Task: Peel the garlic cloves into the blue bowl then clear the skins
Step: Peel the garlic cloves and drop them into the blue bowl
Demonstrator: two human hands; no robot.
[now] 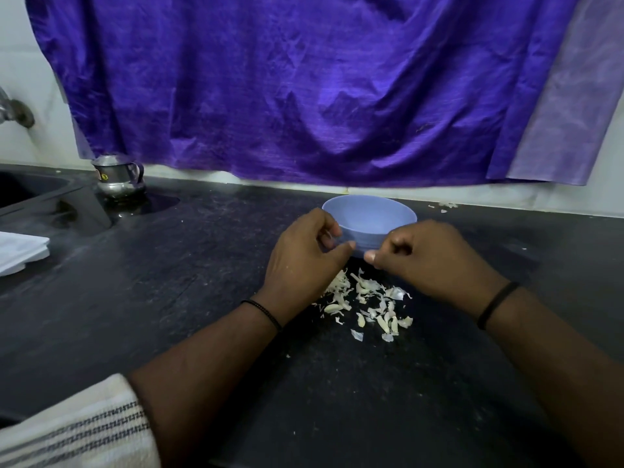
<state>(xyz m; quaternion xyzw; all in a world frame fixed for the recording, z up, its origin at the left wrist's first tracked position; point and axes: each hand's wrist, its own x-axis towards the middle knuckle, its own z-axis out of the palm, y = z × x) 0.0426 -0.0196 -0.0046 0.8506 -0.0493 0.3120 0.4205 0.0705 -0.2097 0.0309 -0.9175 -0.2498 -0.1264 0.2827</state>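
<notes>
2 hands hover just in front of the blue bowl [369, 214], right over the skins [366, 304] heaped on the dark counter [202, 265], so scraps probably drop onto that 1 pile. The left hand [305, 256] and right hand [425, 260] both have fingers curled, thumbs nearly meeting; can't tell if a clove sits between them. The bowl's inside is hidden too.

Blue bowl [369, 211]; purple cloth [304, 89]; black counter [169, 282]; pale skins [368, 305].
</notes>
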